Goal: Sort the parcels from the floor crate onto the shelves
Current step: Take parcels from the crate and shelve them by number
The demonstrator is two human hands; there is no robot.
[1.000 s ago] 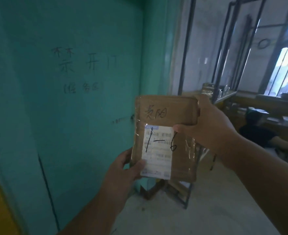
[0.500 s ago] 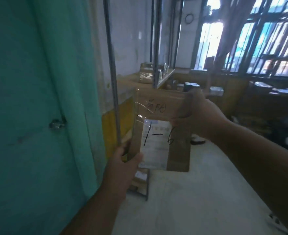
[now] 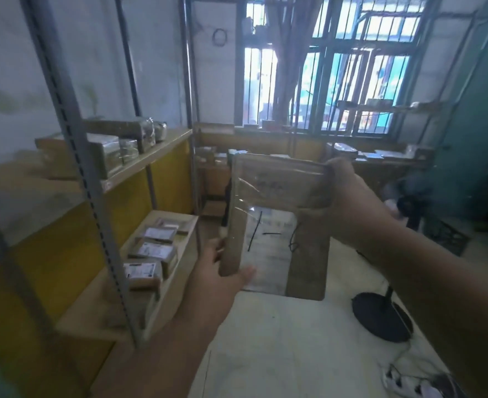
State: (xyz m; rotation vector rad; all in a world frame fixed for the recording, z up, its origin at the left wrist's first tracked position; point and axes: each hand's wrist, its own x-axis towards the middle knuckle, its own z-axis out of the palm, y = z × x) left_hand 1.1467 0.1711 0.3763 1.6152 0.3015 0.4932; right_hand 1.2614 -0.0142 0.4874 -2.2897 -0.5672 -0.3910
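I hold a flat brown cardboard parcel (image 3: 277,196) upright in front of me, taped over, with a white label marked "1-6". My left hand (image 3: 222,271) grips its lower left corner, thumb across the front. My right hand (image 3: 349,202) grips its upper right corner. To the left stands a metal shelf rack (image 3: 76,145) with wooden boards. Its lower shelf (image 3: 176,254) carries several labelled parcels, and its upper shelf (image 3: 162,150) holds several more. The floor crate is not in view.
A black fan base (image 3: 380,320) stands on the pale floor to the right, with cables and a power strip (image 3: 409,383) near the bottom right. More shelves with parcels (image 3: 366,153) run under the barred window at the back. A teal wall rises on the far right.
My view has swung right from the teal door to the shelf rack and the window. Both hands keep the same hold on the parcel.
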